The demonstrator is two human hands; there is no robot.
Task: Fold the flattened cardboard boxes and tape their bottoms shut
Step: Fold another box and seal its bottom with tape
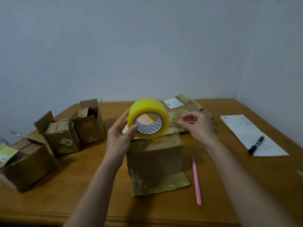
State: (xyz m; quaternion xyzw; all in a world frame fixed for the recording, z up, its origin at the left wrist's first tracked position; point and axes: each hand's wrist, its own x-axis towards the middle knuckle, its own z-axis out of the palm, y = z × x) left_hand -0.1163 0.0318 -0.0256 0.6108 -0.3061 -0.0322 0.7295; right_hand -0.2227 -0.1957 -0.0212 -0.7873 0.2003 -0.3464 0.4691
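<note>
Cardboard box [155, 158] stands upside down at the middle of the wooden table [229, 185], right in front of me, its taped bottom flaps facing up and one loose flap lying flat on the table toward six o'clock. I hold the yellow tape roll [148, 118] upright above the box's far edge, with my left hand [118, 136] curled round its nine o'clock side, thumb pressed on the rim of the core and fingers behind. My right hand [196, 126] hovers at three o'clock of the roll, thumb and forefinger drawn close together; a strip of clear tape seems to run from the roll to those fingertips, but I cannot tell for sure whether they pinch it. Beyond my hands, at twelve o'clock, a stack of flattened boxes [188, 108] lies on the table with a white label on top. At nine o'clock three folded boxes [60, 136] stand in a row with their top flaps open. A pink pen [197, 181] lies just beside the box at four o'clock. At two to three o'clock a sheet of printed paper [250, 135] lies well apart, and a black marker [256, 145] rests on it.
</note>
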